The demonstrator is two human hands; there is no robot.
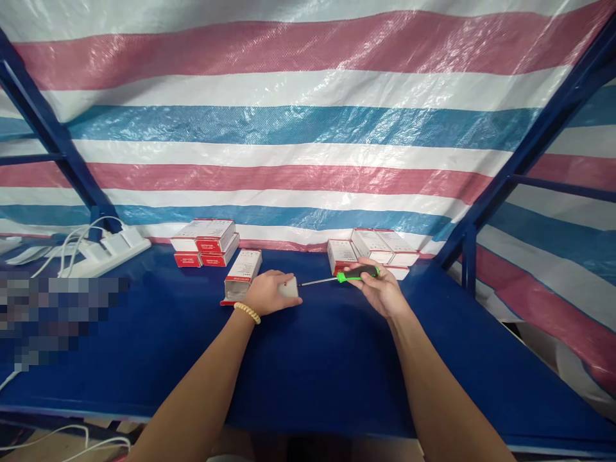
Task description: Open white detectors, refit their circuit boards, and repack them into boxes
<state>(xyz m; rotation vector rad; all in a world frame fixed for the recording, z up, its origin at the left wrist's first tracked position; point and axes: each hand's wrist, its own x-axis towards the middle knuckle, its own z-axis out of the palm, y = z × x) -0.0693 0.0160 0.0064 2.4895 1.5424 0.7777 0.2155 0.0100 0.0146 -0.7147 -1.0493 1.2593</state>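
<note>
My left hand is closed around a small white device with a reddish dot on its face, held above the blue table. A screwdriver with a green and black handle lies in the closed fingers of my right hand. Its metal shaft points left, and the tip meets or nearly meets the right end of the device; I cannot tell if it is seated in a screw. Just behind my left wrist lies a red and white box, its near end open.
Stacked red and white boxes stand at the back left, more boxes at the back right. A white power strip with plugs and cables lies at left. Blue metal posts and a striped plastic sheet bound the blue table.
</note>
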